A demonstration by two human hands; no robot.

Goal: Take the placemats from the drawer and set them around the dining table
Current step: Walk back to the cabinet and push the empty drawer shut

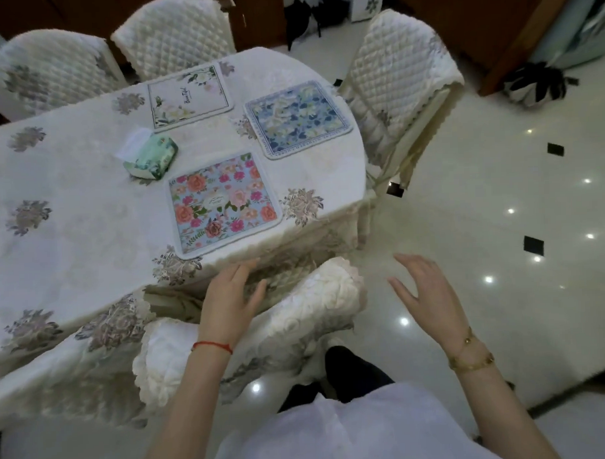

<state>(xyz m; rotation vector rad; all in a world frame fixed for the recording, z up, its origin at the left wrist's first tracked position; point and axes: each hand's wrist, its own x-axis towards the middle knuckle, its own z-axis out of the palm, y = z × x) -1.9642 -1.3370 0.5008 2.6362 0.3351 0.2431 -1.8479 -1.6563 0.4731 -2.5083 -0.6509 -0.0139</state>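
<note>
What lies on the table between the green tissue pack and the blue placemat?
In the head view, nothing stands between the green tissue pack and the blue placemat; that stretch is bare tablecloth. The white "Beautiful" placemat lies just beyond it.

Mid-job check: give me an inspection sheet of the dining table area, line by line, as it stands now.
Surface: dining table under a cream flowered tablecloth.
Job's things: three placemats laid flat at the right end: pink floral placemat nearest, blue floral placemat at the far right, white placemat at the far side. None overlap.
Clutter: green tissue pack beside the pink mat.
Grippers: left hand open, over the near chair; right hand open, over the floor; both hold nothing.
Cables: nothing seen.
Surroundings: quilted chairs round the table, glossy tiled floor, dark objects on the floor, blurred.
</note>
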